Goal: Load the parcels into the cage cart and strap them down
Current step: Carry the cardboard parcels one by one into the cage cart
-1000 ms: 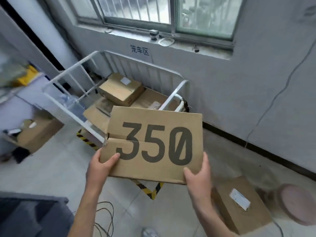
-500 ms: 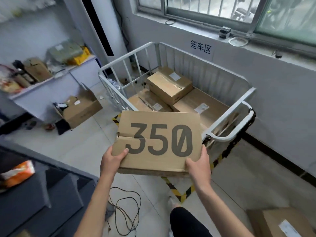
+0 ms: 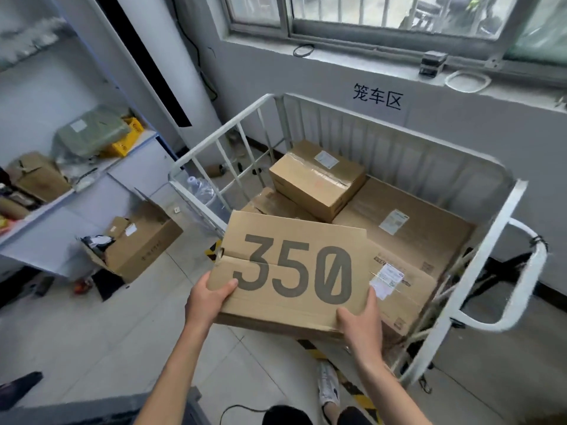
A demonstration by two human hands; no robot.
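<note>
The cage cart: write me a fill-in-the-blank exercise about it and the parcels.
The carried box, gripped by the left hand and right hand, is printed with the number ____.
The cage cart has bars painted ____.
The small taped box inside it sits on ____ of flatter cartons.
Missing words: 350; white; top.

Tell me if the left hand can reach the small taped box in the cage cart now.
Probably not: the left hand grips the 350 box with the right hand, and that box sits between it and the small taped box. The cage cart is open-topped.
</note>
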